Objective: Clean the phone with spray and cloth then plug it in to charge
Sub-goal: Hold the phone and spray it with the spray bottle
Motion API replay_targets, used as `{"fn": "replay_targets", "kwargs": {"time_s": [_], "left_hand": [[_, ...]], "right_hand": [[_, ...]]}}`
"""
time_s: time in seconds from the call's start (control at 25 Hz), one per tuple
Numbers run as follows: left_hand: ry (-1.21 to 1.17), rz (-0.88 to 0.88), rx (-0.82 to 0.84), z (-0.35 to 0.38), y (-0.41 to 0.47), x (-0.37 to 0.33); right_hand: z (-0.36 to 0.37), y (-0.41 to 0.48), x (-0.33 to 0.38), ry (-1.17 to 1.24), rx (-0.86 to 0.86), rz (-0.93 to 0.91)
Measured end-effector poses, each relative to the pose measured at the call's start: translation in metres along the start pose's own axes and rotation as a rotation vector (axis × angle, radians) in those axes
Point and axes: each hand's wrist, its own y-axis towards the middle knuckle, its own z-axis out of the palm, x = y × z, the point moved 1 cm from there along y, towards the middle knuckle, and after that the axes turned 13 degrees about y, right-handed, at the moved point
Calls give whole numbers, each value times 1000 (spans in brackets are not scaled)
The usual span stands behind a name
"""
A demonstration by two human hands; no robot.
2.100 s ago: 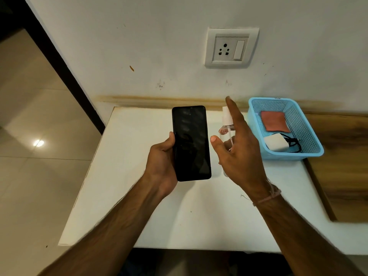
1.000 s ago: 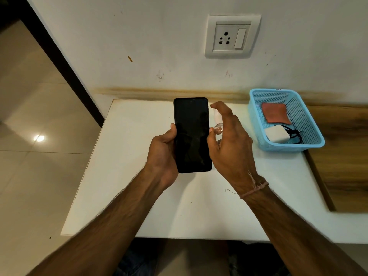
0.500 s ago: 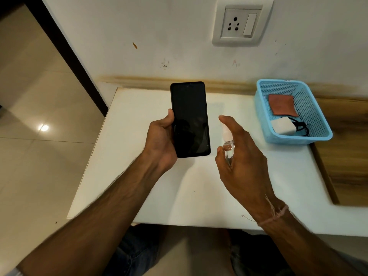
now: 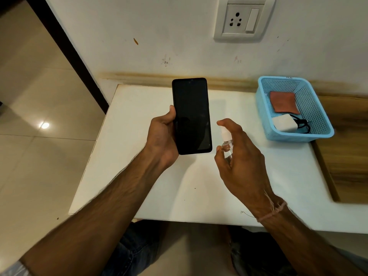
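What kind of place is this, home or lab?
Likely a room in a home, not a lab: a wall socket on a scuffed painted wall, a glossy tiled floor, and a small white table holding a blue plastic basket.

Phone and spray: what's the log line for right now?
left hand: holds phone | right hand: holds spray bottle, forefinger over nozzle | cloth, charger: in basket
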Motion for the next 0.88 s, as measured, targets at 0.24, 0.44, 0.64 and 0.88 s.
{"fn": "replay_targets", "kwargs": {"time_s": [0.24,0.44,0.64,0.88], "left_hand": [[-1,-2,36,1,2,0],[-19,-21,72,1,2,0],[-28,-17,74,2,3,1],[-16,-19,67,3,1,1]], "right_hand": [[-9,19,1,258,-71,115],[-22,73,-11,544,-150,241],[-17,126,-25,373,-146,187],[7,160,-59,237,-89,183]]}}
